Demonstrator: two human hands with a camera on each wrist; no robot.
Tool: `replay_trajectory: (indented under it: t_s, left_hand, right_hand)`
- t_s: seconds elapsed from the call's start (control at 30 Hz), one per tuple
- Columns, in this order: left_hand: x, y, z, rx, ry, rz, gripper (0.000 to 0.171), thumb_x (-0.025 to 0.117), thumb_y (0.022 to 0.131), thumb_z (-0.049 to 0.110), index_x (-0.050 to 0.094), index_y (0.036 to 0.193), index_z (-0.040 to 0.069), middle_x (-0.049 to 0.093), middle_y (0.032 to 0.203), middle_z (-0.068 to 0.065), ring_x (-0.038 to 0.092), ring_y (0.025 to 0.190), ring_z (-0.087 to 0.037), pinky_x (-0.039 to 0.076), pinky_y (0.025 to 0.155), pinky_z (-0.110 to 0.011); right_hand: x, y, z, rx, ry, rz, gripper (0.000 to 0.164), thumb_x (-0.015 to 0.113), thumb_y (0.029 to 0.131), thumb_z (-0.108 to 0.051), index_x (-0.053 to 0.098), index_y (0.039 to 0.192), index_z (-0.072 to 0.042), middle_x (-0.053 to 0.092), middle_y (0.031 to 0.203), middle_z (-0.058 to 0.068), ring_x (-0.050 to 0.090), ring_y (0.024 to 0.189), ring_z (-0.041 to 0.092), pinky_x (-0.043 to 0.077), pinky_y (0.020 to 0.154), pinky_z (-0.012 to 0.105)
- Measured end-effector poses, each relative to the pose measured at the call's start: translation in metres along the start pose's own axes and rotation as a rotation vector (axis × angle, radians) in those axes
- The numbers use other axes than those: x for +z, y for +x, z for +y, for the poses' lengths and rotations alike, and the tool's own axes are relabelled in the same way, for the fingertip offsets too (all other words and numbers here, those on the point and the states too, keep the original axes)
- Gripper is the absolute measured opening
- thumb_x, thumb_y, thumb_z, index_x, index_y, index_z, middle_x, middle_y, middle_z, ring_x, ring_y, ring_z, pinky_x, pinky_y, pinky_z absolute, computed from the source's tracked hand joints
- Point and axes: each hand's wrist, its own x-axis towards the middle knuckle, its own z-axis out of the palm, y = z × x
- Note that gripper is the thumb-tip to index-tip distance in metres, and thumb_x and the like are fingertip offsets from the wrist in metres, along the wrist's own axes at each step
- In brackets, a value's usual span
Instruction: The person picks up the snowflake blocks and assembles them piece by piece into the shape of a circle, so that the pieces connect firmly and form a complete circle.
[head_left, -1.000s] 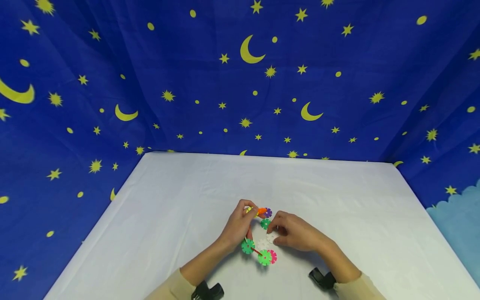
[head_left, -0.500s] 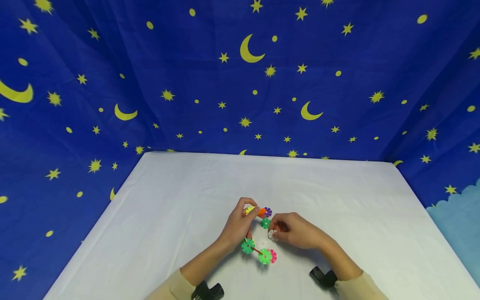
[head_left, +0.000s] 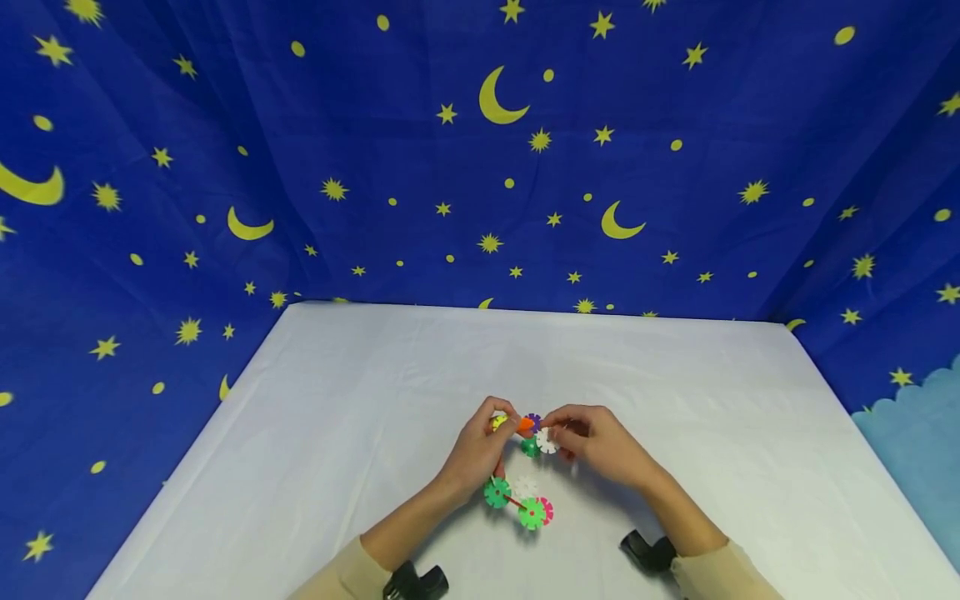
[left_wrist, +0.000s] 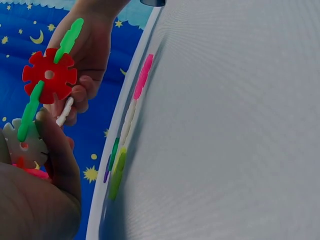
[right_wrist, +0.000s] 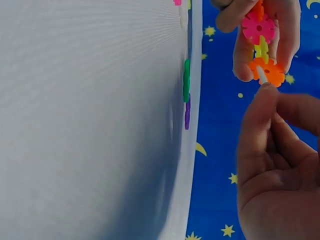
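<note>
My left hand (head_left: 474,450) holds a chain of notched plastic discs. A yellow disc (head_left: 500,423) and an orange disc (right_wrist: 270,73) show by its fingertips, with a pink disc (right_wrist: 258,28) beyond. Toward the chain's other end are a white disc (left_wrist: 30,142), a green disc (head_left: 497,492), a red disc (left_wrist: 50,75) and a light green disc (head_left: 531,513). My right hand (head_left: 603,446) pinches a loose white disc (head_left: 547,441) between thumb and fingers. In the right wrist view its edge overlaps the orange disc; whether they interlock I cannot tell.
Loose discs lie on the white-covered table (head_left: 375,375): a purple one (head_left: 533,422), a dark green one (head_left: 529,447), a white one (head_left: 525,487) and a pink one (head_left: 548,510). A blue curtain (head_left: 420,167) with stars and moons surrounds the table.
My right hand has picked up a white disc from the table and carried it up and away from me, to the orange end of the chain. The left hand has barely moved.
</note>
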Motion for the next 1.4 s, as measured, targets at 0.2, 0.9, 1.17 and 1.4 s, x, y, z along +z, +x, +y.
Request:
replay_trajectory:
  t_s: [0.2, 0.9, 1.17, 1.4]
  left_hand:
    - [0.001, 0.001, -0.003, 0.005, -0.025, -0.005, 0.027, 0.053, 0.098, 0.04, 0.055, 0.11, 0.016, 0.062, 0.067, -0.007, 0.041, 0.035, -0.015, 0.038, 0.036, -0.026]
    - [0.001, -0.002, -0.003, 0.014, 0.081, -0.124, 0.033, 0.043, 0.101, 0.045, 0.057, 0.111, 0.017, 0.072, 0.083, 0.002, 0.036, 0.037, -0.013, 0.034, 0.039, -0.026]
    - [0.002, -0.004, -0.001, 0.061, 0.137, -0.146, 0.03, 0.04, 0.102, 0.044, 0.055, 0.104, 0.018, 0.072, 0.09, 0.004, 0.05, 0.056, -0.013, 0.04, 0.055, -0.027]
    - [0.003, -0.006, -0.001, 0.068, 0.15, -0.14, 0.027, 0.04, 0.103, 0.04, 0.053, 0.102, 0.016, 0.072, 0.091, 0.005, 0.061, 0.087, -0.013, 0.043, 0.076, -0.03]
  right_hand:
    - [0.001, 0.001, -0.001, 0.01, 0.108, 0.08, 0.022, 0.061, 0.096, -0.013, 0.062, 0.113, 0.0, 0.065, 0.083, 0.013, 0.065, 0.066, 0.027, 0.056, 0.061, 0.04]
    - [0.003, 0.001, -0.001, -0.006, 0.153, 0.127, 0.021, 0.066, 0.092, -0.015, 0.068, 0.108, -0.001, 0.068, 0.084, 0.017, 0.066, 0.07, 0.026, 0.055, 0.067, 0.045]
    - [0.004, 0.0, -0.003, -0.023, 0.086, 0.136, 0.013, 0.066, 0.09, -0.006, 0.069, 0.102, -0.004, 0.068, 0.081, 0.009, 0.065, 0.067, 0.024, 0.055, 0.062, 0.043]
    - [0.007, 0.0, -0.004, -0.033, 0.028, 0.138, 0.01, 0.067, 0.09, -0.007, 0.07, 0.1, -0.007, 0.067, 0.077, 0.005, 0.064, 0.065, 0.022, 0.054, 0.058, 0.038]
